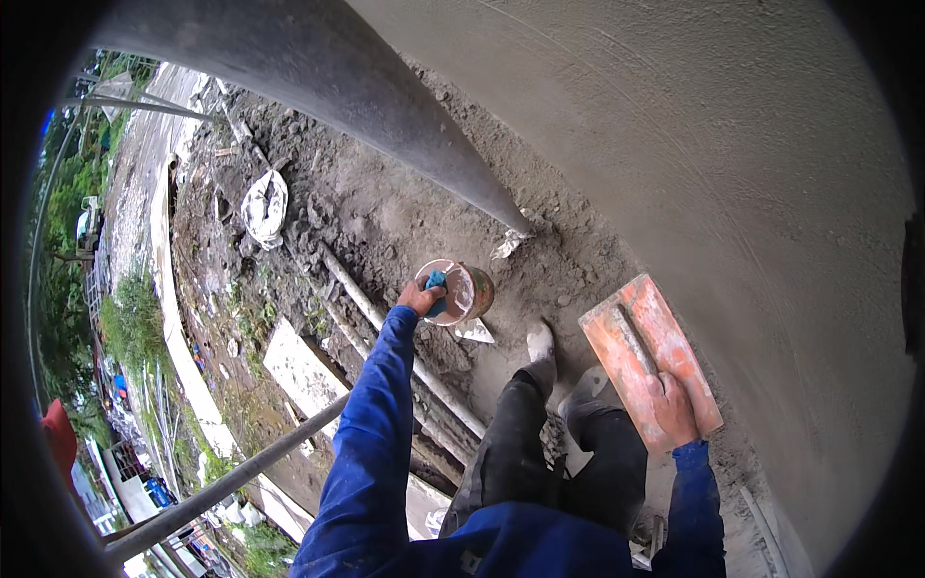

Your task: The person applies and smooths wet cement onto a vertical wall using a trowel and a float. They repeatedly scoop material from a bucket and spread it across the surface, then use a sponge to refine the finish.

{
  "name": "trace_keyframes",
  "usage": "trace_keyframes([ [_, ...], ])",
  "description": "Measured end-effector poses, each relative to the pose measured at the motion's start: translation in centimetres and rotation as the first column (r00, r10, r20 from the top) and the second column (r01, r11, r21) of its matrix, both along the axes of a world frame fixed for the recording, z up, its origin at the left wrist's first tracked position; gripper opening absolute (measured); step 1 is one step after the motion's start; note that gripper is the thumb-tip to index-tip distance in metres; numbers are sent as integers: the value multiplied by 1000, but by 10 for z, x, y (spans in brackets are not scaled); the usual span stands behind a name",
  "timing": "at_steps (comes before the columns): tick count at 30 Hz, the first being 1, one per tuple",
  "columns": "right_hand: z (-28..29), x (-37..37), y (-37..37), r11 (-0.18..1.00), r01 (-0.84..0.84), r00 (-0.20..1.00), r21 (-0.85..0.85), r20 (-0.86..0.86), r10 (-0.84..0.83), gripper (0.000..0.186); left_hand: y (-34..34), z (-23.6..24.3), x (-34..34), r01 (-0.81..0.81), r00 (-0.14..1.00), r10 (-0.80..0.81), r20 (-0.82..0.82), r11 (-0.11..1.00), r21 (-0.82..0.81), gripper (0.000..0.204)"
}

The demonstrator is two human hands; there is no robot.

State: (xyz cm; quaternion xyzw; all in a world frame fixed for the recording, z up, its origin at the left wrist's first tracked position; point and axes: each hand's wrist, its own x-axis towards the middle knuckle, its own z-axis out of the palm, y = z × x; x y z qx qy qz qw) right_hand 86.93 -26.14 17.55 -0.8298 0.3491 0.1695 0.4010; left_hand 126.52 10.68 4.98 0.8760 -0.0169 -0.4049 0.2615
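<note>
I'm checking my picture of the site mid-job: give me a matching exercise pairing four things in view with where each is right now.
Things:
1. plaster float
2. blue sponge
3. small bucket
4. white sack

Places:
A. on the soil, far left
B. in the left hand, at the bucket mouth
C. on the ground below the grey pipe
D. held by the right hand, beside the plastered wall

Pairs: 1-D, 2-B, 3-C, 4-A

Float, bucket and sponge at the plastered wall

A flat orange-red float [647,358] with a long handle is held tilted against the grey plastered wall, by the handle's lower end. A small round bucket [461,292], orange-sided with a pale rim, is seen on the mortar-strewn ground, and a blue sponge [436,292] is held at its rim.
</note>
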Motion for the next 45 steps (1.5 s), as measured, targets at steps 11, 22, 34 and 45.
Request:
trace_keyframes([
  [11,-142,120,-28,983,-114,993,147,44,108,56,20,-118,38,160,978,-177,114,977,141,47],
  [22,-317,131,-81,944,-290,955,157,113,274,55,31,-158,61,-9,959,7,282,1000,5,38],
  [34,-366,142,-109,898,-132,973,420,226,38,51,-52,-220,-64,-267,950,280,-136,505,-821,42],
  [45,-232,30,-115,990,-72,527,118,847,-62,67,-238,-309,-73,238,582,-713,-393,610,-756,52],
])
